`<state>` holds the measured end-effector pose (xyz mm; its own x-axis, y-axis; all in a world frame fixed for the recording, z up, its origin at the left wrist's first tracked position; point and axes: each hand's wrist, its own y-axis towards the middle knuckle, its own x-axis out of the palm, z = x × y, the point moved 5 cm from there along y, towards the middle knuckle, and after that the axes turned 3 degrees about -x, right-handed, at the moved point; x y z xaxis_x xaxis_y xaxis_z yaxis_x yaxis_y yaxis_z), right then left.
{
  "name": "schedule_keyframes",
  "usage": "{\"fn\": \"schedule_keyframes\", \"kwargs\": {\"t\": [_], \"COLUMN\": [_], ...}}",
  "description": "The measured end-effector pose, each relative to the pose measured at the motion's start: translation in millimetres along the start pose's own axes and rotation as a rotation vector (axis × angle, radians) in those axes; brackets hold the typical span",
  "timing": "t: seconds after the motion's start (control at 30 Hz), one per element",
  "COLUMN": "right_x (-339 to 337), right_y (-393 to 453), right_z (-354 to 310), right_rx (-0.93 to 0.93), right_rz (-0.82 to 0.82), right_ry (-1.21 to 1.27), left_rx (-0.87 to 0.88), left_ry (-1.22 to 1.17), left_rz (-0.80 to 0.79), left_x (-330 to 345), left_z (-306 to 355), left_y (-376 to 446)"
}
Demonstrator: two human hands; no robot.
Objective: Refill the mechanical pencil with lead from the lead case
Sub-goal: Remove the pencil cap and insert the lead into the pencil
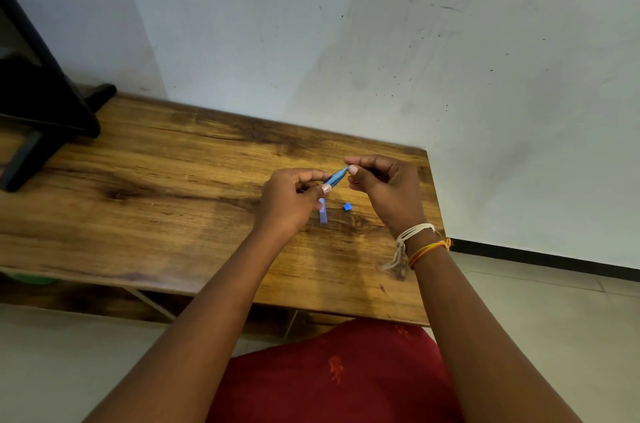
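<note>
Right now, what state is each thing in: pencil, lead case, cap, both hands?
mechanical pencil: held off the table, tilted, gripped at both ends.
left hand: shut on the pencil's lower end.
right hand: fingers pinched at the pencil's upper end; whether they hold lead cannot be told.
lead case: lying on the wooden table, partly hidden by the left hand.
small blue cap: loose on the table, apart from the case.

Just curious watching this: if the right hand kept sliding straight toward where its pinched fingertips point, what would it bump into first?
The right hand points left at the blue pencil; it already pinches that end. Next would likely be the left hand, though depth is unclear.
</note>
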<state>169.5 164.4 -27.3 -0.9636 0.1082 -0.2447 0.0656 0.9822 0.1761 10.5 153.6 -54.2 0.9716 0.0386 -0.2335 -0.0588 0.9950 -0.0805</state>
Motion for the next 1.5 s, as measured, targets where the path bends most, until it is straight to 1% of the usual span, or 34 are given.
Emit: {"fn": "schedule_keyframes", "kwargs": {"t": [0.13,0.4,0.57,0.7,0.77,0.87,1.0,1.13,1.27,1.4,1.5], "right_x": [2.7,6.5,8.0,10.7,13.9,16.7,8.4,-6.1,-14.1,-11.1,-10.6], "right_y": [0.2,-3.5,-5.7,-8.8,-9.7,-11.0,-8.1,-5.0,-4.9,-4.3,-4.6], "right_z": [-2.7,-6.9,-11.6,-7.9,-5.7,-3.0,-2.1,-2.8,-4.2,-2.7,-6.0], "right_rx": [-0.006,-0.039,-0.040,0.026,0.055,0.074,0.100,0.006,-0.048,-0.007,-0.043], "right_rz": [0.004,0.007,0.006,-0.009,-0.047,-0.097,-0.008,0.081,0.113,0.076,0.061], "right_ry": [0.028,-0.017,0.089,0.133,0.118,0.138,0.155,0.004,-0.056,-0.086,-0.051], "left_rx": [-0.016,-0.069,-0.050,-0.068,-0.083,-0.116,-0.122,-0.130,-0.213,-0.232,-0.238], "left_ry": [-0.076,-0.236,-0.330,-0.364,-0.377,-0.334,-0.181,-0.089,-0.099,-0.102,-0.098], "left_rz": [-0.009,-0.009,-0.042,-0.051,-0.045,-0.051,-0.043,0.022,0.044,0.039,0.031], "left_x": [3.2,4.3,5.3,8.7,9.2,8.9,5.6,-0.5,-3.6,-1.1,0.3], "left_z": [0.7,3.2,14.4,16.7,15.8,12.3,8.6,3.2,-3.6,-3.2,-2.4], "left_y": [-2.4,-7.6,-11.6,-13.2,-12.6,-9.6,-5.7,-4.4,-2.8,-3.3,-3.9]}}
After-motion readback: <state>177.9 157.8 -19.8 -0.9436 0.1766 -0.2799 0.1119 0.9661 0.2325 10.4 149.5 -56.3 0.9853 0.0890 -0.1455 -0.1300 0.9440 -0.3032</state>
